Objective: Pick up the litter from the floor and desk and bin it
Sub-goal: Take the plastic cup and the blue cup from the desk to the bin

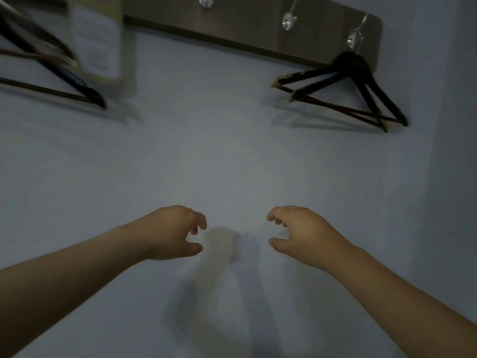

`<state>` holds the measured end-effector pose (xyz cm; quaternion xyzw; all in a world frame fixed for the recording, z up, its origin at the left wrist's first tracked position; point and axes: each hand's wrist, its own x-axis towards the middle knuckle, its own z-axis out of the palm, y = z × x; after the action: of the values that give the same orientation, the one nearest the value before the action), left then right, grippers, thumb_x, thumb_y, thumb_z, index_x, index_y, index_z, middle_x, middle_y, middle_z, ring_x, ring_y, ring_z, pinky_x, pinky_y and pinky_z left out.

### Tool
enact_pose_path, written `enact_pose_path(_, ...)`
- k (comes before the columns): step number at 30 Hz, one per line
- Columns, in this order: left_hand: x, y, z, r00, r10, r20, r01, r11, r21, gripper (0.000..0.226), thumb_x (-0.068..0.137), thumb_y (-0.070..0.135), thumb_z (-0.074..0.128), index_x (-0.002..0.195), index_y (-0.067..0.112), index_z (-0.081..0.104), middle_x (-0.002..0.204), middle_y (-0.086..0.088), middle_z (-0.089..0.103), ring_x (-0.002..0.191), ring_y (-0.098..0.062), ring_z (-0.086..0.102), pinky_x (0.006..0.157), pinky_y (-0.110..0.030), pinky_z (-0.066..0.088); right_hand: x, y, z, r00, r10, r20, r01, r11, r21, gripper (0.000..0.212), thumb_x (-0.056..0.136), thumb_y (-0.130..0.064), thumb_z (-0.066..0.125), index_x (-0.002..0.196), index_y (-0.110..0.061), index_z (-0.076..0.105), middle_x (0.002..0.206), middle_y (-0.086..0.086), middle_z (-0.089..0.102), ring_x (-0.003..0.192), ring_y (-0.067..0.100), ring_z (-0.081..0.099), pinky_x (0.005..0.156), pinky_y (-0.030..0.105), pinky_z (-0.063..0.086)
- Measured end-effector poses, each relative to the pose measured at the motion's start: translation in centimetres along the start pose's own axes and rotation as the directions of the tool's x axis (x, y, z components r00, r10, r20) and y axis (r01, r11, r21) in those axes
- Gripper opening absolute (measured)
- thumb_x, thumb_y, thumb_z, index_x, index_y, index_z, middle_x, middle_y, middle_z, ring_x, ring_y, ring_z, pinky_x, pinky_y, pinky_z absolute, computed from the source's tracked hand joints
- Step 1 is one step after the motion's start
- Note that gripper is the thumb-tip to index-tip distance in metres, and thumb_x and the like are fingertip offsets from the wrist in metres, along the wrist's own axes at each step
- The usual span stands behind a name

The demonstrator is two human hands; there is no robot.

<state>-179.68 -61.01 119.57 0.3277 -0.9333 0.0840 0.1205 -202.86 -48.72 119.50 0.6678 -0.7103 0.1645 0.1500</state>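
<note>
My fingers (200,221) on the left hand (175,232) hang loosely curled, the thumb apart from them and nothing between. Those of my right hand (299,233) curl in the same slack way and are just as empty. Both hands are held out in front of me, apart from each other, and their shadows fall on the pale wall (232,151) just beyond. Higher up, dark hangers (356,91) dangle from a clear hook (355,38) on a wooden rail (258,34). More hangers (51,73) and a blurred pale card (98,42) sit at the upper left.

As for the job, I can prove no progress from here: no litter, floor, desk or bin is in view, so I cannot say what is binned or what remains. How the litter looks I cannot tell either. It lies somewhere outside this view, and I judge I must look down to find it.
</note>
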Motion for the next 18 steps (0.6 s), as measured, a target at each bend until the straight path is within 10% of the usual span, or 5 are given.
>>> enact_pose_path(9, -18.8, -10.4, -6.4, 0.943, -0.328, -0.058, 0.333, 0.937, 0.102, 0.044, 0.086, 0.049, 0.059, 0.127, 0.035, 0.05, 0.115, 0.02, 0.057, 0.103, -0.003, 0.056, 0.085, -0.018, 0.045, 4.0, -20.0, -0.1, 0.926, -0.376, -0.038, 0.378, 0.922, 0.086, 0.045, 0.089, -0.037, 0.058, 0.132, -0.027, 0.048, 0.125, -0.007, 0.056, 0.113, 0.011, 0.052, 0.093, 0.026, 0.042)
enact_pose_path(18, -47.9, -18.9, -13.1, 0.735, -0.664, -0.138, 0.677, 0.702, 0.222, 0.042, 0.084, 0.044, 0.063, 0.123, 0.031, 0.055, 0.115, 0.014, 0.06, 0.102, -0.008, 0.058, 0.084, -0.02, 0.044, 1.0, -51.0, -0.1, 0.681, -0.709, -0.181, 0.725, 0.617, 0.307, 0.043, 0.088, -0.039, 0.06, 0.129, -0.03, 0.052, 0.123, -0.011, 0.056, 0.111, 0.009, 0.054, 0.093, 0.026, 0.045)
